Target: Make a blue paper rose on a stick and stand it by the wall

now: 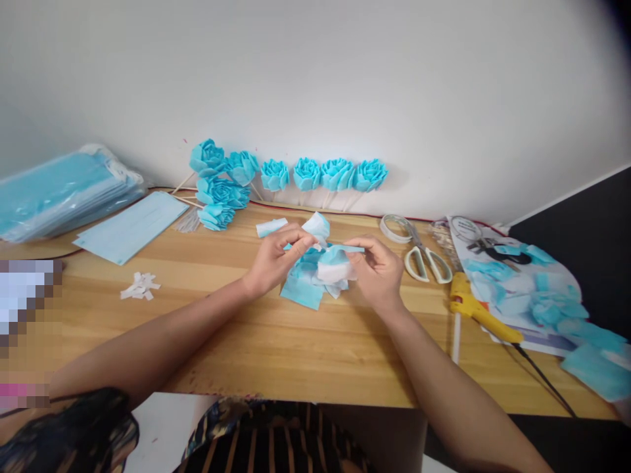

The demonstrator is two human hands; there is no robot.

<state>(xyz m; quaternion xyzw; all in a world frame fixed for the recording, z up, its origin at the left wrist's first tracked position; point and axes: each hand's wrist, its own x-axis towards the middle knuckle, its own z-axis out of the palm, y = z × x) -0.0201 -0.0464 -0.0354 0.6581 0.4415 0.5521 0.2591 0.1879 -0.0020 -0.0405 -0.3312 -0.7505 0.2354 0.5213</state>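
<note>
My right hand (380,270) pinches a light blue piece of mask fabric (341,251) between thumb and fingers. Close by on the left, my left hand (276,259) is closed at the fingertips around something small and white; whether it is part of the same piece cannot be made out. Beneath both hands lies a loose pile of blue and white fabric pieces (302,290), partly covered by the fingers. One more fabric piece (270,227) rests just behind my left hand.
Blue fabric roses (306,174) on sticks lean along the wall. Packed masks (59,190), a flat blue stack (133,226) and white scraps (140,286) are left. Right are a tape roll (394,228), scissors (426,263), a yellow glue gun (486,315) with cord and more fabric pieces (552,305).
</note>
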